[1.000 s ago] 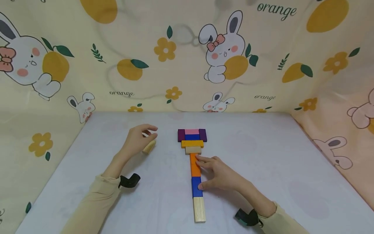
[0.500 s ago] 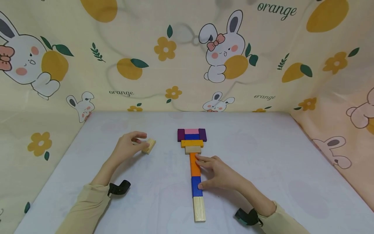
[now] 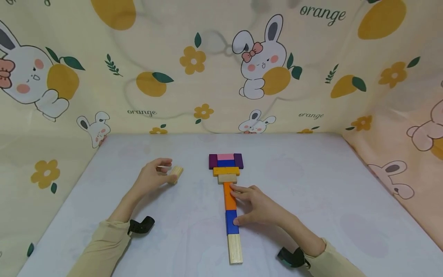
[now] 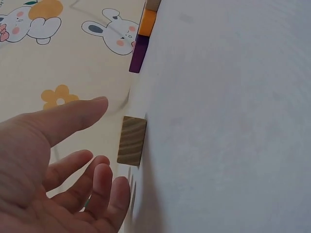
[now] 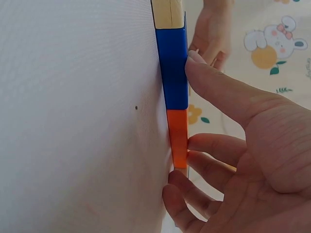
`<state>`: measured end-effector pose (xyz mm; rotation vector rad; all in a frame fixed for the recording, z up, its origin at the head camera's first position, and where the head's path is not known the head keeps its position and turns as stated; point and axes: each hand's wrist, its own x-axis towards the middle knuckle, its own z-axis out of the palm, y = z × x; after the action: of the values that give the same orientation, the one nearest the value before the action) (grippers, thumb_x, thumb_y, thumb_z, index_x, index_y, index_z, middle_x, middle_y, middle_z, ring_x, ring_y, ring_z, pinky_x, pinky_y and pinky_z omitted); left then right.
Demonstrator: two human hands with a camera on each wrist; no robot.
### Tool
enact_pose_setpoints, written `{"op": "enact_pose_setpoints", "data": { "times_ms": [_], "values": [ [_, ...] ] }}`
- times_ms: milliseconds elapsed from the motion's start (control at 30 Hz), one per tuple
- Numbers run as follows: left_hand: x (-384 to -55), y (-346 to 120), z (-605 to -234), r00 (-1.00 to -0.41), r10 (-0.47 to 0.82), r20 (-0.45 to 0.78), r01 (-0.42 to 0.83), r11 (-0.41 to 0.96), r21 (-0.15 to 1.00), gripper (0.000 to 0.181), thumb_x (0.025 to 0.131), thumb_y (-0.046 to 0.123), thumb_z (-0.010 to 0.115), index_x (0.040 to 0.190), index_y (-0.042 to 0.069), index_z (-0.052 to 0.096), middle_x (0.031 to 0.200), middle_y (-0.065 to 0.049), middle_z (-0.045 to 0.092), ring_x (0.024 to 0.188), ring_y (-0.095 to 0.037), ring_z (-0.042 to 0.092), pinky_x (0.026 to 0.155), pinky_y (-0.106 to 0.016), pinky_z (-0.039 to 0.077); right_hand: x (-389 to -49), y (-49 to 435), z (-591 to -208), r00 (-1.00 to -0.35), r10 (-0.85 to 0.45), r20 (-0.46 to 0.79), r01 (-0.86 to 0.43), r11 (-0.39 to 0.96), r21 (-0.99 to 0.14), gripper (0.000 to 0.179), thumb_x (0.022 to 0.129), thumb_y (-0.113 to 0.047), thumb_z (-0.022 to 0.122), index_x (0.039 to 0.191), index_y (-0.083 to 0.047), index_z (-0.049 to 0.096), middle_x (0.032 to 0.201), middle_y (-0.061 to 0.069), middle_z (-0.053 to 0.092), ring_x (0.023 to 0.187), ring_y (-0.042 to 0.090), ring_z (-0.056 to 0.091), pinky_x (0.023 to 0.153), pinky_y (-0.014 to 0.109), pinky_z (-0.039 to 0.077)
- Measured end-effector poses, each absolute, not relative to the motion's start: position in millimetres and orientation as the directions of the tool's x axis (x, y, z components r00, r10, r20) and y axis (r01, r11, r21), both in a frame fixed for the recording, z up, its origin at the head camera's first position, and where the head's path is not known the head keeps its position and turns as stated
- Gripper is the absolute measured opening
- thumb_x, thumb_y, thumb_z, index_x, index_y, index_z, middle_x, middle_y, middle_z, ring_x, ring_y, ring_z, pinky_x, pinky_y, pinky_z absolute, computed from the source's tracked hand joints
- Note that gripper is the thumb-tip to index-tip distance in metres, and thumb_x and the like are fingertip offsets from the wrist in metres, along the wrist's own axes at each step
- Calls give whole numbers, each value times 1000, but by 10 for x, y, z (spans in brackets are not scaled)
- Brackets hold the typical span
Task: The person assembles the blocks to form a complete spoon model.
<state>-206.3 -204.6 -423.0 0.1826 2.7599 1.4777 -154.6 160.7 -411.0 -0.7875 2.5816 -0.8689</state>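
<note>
My left hand (image 3: 152, 176) is beside a loose plain wooden block (image 3: 177, 174), which lies tilted on the table. In the left wrist view, thumb and fingers spread apart, with the block (image 4: 131, 141) just past the fingertips. My right hand (image 3: 259, 206) rests along a column of blocks. Its thumb touches the blue block (image 3: 231, 222) and its fingertips touch the orange block (image 3: 230, 199). A plain wooden block (image 3: 235, 250) continues the column at the near end. At the far end come a tan block (image 3: 227, 179) and a yellow-orange block (image 3: 226, 171).
Beyond the yellow-orange block, two purple blocks (image 3: 212, 161) flank a pink block (image 3: 225, 156) and a smaller-looking blue one (image 3: 226, 163). A white cloth (image 3: 294, 184) covers the table. Rabbit-print fabric (image 3: 214, 84) hangs behind and along the sides.
My left hand has drawn back to the left and towards me from above the loose block, uncovering more of it. The right hand and the column of blocks stay in place.
</note>
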Motion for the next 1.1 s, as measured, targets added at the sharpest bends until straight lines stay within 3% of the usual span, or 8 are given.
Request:
{"op": "enact_pose_setpoints", "data": {
  "times_ms": [333, 700, 1100],
  "values": [
    [-2087, -2066, -4272, -990, 132, 54, 116, 525, 843, 67, 80, 19, 83, 136, -3, 52, 128, -21, 59, 112, -35, 56, 93, -48, 46, -1533, 1610, -4103, -805, -581, -120, -394, 674, -625, 82, 74, -42, 86, 143, -11, 53, 153, -4, 38, 128, 26, 37, 100, 44, 43],
    [-2075, -2052, -4345, -990, 138, 39, 110, 557, 823, 69, 76, 19, 87, 133, -2, 55, 124, -15, 62, 108, -30, 57, 91, -44, 46, -1530, 1601, -4106, -806, -578, -126, -386, 676, -627, 82, 74, -42, 86, 143, -11, 53, 153, -4, 38, 128, 26, 37, 100, 44, 43],
    [-2081, -2074, -4330, -985, 167, 49, 136, 561, 816, 57, 78, 3, 81, 130, -3, 57, 118, -15, 64, 104, -28, 58, 91, -44, 46, -1540, 1593, -4101, -803, -583, -118, -397, 673, -624, 82, 74, -41, 86, 143, -11, 53, 154, -4, 37, 128, 27, 37, 101, 46, 42]
  ]
}}
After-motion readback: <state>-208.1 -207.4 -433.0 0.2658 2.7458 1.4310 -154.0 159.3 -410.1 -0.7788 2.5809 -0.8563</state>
